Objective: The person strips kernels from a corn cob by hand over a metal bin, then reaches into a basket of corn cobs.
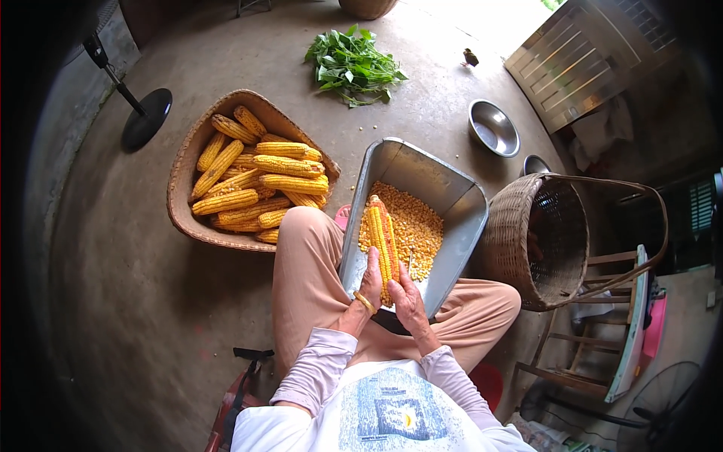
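A dried corn cob [383, 237], stripped of kernels along part of its side, is held in both hands over a metal pan. My left hand [371, 282], with a gold-coloured bangle at the wrist, grips the cob's lower left side. On its lower right side is my right hand [409, 302]. The metal pan [463, 226] rests tilted between my knees, with loose corn kernels [421, 226] inside. A thin metal tool [410, 259] lies on the kernels beside the cob. To the left, a woven basket [183, 198] holds several whole dried corn cobs [288, 165].
Green leafy stems [356, 66] lie on the floor ahead, with a small bird [469, 57] farther right. A steel bowl [493, 128] and a handled wicker basket [508, 243] stand at the right. A fan base [148, 118] is at the left; a wooden rack [587, 339] is at lower right.
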Demonstrator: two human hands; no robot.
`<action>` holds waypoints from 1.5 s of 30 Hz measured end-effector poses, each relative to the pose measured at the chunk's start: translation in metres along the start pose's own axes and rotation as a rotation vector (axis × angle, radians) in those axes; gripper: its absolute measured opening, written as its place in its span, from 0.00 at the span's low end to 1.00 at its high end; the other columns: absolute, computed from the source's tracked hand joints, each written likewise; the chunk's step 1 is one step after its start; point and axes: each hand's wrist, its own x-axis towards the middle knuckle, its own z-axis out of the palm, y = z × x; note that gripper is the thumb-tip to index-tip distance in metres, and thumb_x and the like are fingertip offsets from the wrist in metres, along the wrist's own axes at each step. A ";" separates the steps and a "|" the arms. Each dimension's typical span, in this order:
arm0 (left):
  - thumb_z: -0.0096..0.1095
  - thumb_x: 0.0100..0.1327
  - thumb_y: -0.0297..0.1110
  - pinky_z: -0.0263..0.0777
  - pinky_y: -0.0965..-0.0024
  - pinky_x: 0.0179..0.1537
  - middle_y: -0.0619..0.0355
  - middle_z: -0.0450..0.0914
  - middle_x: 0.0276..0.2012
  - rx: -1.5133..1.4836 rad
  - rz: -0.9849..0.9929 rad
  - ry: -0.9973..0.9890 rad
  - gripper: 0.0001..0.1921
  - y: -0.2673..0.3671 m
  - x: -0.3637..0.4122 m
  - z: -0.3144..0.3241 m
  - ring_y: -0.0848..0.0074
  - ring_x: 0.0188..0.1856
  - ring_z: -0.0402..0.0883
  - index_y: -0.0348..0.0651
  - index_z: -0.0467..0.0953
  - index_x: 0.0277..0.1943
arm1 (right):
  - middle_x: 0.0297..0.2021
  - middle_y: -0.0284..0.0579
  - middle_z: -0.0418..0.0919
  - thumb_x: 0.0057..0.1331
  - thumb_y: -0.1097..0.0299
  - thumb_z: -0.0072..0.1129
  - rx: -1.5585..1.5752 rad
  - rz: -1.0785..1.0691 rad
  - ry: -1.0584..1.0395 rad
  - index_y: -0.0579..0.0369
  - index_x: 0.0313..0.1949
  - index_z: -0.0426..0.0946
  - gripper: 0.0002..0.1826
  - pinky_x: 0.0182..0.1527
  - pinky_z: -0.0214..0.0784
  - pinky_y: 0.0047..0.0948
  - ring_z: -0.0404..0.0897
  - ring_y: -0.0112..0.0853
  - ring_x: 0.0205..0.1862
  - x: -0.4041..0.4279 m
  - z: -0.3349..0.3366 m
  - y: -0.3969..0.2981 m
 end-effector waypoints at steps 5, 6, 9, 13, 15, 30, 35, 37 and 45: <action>0.34 0.64 0.56 0.66 0.76 0.42 0.61 0.73 0.38 -0.059 0.026 -0.011 0.27 -0.011 0.008 -0.016 0.79 0.37 0.71 0.41 0.66 0.51 | 0.51 0.60 0.65 0.64 0.65 0.39 -0.357 -0.153 0.017 0.70 0.56 0.56 0.25 0.56 0.55 0.28 0.66 0.41 0.54 -0.003 0.002 0.000; 0.34 0.64 0.56 0.66 0.76 0.42 0.61 0.73 0.38 -0.058 0.025 -0.012 0.27 -0.009 0.006 -0.014 0.79 0.37 0.71 0.41 0.66 0.51 | 0.49 0.62 0.67 0.64 0.65 0.38 -0.325 -0.140 0.039 0.71 0.55 0.58 0.24 0.55 0.56 0.29 0.67 0.43 0.52 -0.003 0.000 -0.001; 0.34 0.65 0.56 0.67 0.76 0.41 0.62 0.73 0.37 -0.027 -0.014 0.013 0.26 -0.005 0.002 -0.006 0.80 0.36 0.71 0.42 0.67 0.50 | 0.45 0.63 0.71 0.65 0.66 0.36 -0.355 -0.192 0.104 0.71 0.53 0.61 0.22 0.52 0.60 0.31 0.71 0.45 0.49 -0.001 0.000 0.010; 0.36 0.65 0.54 0.68 0.77 0.36 0.63 0.72 0.33 -0.144 0.016 0.018 0.22 -0.001 0.001 0.002 0.81 0.33 0.72 0.44 0.68 0.45 | 0.48 0.55 0.70 0.66 0.65 0.36 -0.174 -0.115 0.096 0.69 0.54 0.61 0.22 0.52 0.59 0.26 0.70 0.37 0.49 0.001 0.002 0.017; 0.37 0.65 0.52 0.69 0.78 0.34 0.64 0.72 0.30 -0.183 0.010 0.023 0.19 0.002 0.001 0.006 0.82 0.30 0.72 0.45 0.68 0.41 | 0.49 0.51 0.70 0.67 0.64 0.36 -0.004 -0.063 0.094 0.68 0.55 0.60 0.22 0.52 0.59 0.24 0.70 0.34 0.49 0.001 0.003 0.018; 0.32 0.63 0.59 0.67 0.73 0.28 0.55 0.76 0.22 0.482 0.219 0.118 0.31 0.015 -0.013 0.012 0.72 0.24 0.75 0.36 0.72 0.31 | 0.44 0.44 0.72 0.65 0.62 0.44 1.028 0.336 0.175 0.64 0.46 0.67 0.18 0.53 0.60 0.24 0.71 0.28 0.45 0.006 0.010 -0.004; 0.35 0.65 0.53 0.65 0.68 0.28 0.51 0.74 0.21 0.682 0.514 0.072 0.27 0.008 -0.011 0.012 0.68 0.25 0.74 0.34 0.71 0.34 | 0.45 0.43 0.71 0.65 0.65 0.45 0.992 0.257 0.086 0.62 0.48 0.65 0.16 0.53 0.60 0.23 0.70 0.27 0.46 0.005 0.008 0.003; 0.36 0.65 0.53 0.65 0.66 0.27 0.50 0.74 0.21 0.712 0.504 0.068 0.26 0.011 -0.015 0.012 0.67 0.25 0.74 0.34 0.71 0.35 | 0.47 0.43 0.70 0.65 0.67 0.44 1.018 0.249 0.053 0.62 0.50 0.64 0.16 0.53 0.60 0.22 0.70 0.26 0.48 0.002 0.008 -0.005; 0.34 0.65 0.54 0.67 0.73 0.24 0.56 0.75 0.20 0.491 0.425 0.082 0.27 0.006 -0.011 0.011 0.75 0.21 0.75 0.36 0.71 0.31 | 0.51 0.48 0.65 0.55 0.80 0.37 1.224 0.382 0.110 0.64 0.53 0.61 0.23 0.58 0.55 0.30 0.64 0.33 0.54 -0.007 0.007 0.010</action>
